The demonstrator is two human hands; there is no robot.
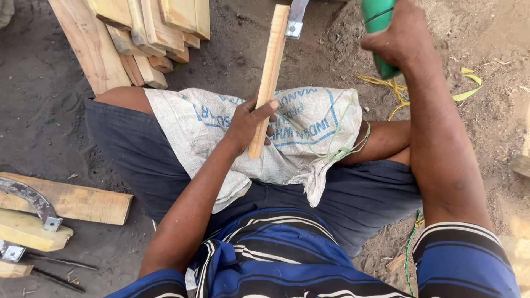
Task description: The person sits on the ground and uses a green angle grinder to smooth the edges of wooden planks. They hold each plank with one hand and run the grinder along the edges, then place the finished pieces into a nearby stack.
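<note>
I judge this mid-shaping: my left hand [248, 122] is clamped on the pale wooden stick [269, 77], propped on the white sack [309, 132] over my lap, pointing to 12 o'clock. My right hand [395, 38] grips a green-handled tool [378, 22] at 1 o'clock — the next stroke needs a steady stick. It looks smooth, straight, slender.

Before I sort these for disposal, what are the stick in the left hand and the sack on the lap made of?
Stick: pale bare wood, grain visible, seemingly unfinished. Sack: looks like woven plastic, white with blue print, edges frayed.
</note>
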